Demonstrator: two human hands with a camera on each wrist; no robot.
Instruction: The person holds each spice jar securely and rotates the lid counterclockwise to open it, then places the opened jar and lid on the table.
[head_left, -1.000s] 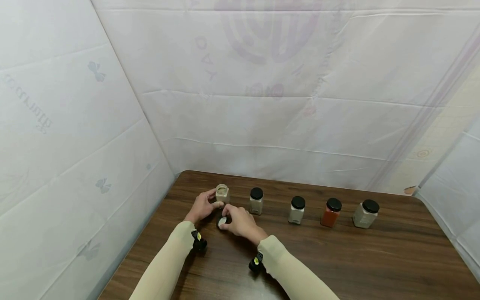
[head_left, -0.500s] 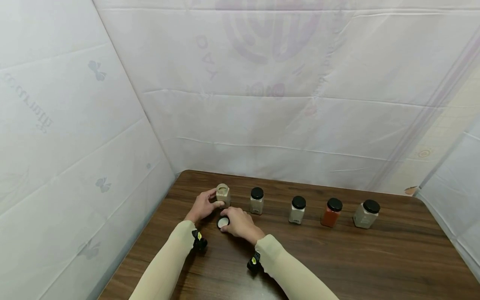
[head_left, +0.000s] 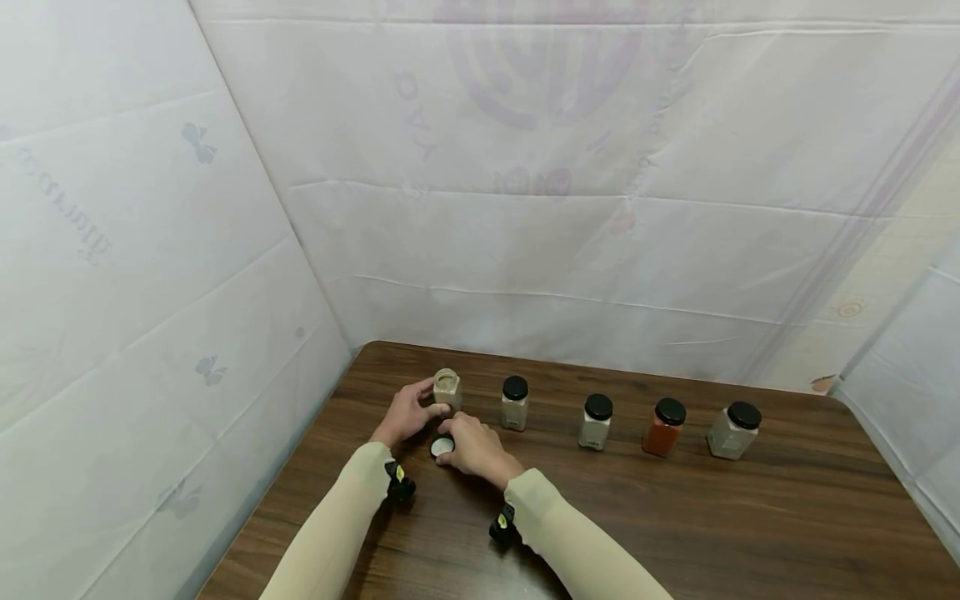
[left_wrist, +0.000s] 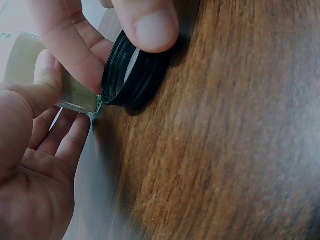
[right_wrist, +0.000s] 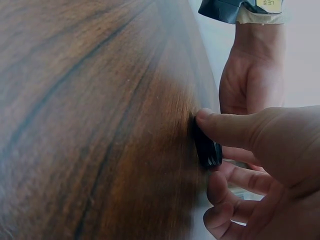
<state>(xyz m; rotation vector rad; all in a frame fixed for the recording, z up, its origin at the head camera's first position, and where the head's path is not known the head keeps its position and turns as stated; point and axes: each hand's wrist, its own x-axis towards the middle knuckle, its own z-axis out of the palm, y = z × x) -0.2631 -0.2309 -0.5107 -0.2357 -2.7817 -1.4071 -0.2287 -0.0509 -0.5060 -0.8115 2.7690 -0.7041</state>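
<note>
At the left of the table in the head view, my left hand (head_left: 407, 414) grips an uncapped glass jar (head_left: 447, 387) of pale beige contents, which stands upright. Just in front of it, my right hand (head_left: 478, 450) pinches a black screw lid (head_left: 442, 447) with its pale inner side facing up. In the left wrist view the lid (left_wrist: 114, 70) is close to the jar's base, between the right thumb and fingers. The right wrist view shows the lid (right_wrist: 206, 147) edge-on at the tabletop, the thumb on its rim.
Several black-capped jars stand in a row to the right: a greyish-beige one (head_left: 514, 410), a whitish one (head_left: 594, 432), a red-orange one (head_left: 663, 435) and a wider pale one (head_left: 727, 440). A white fabric wall (head_left: 525, 250) rises behind the brown wooden table (head_left: 712, 525).
The right hand has lowered the lid from a tilt to nearly flat and shifted it slightly left. The left hand and its jar have stayed in place.
</note>
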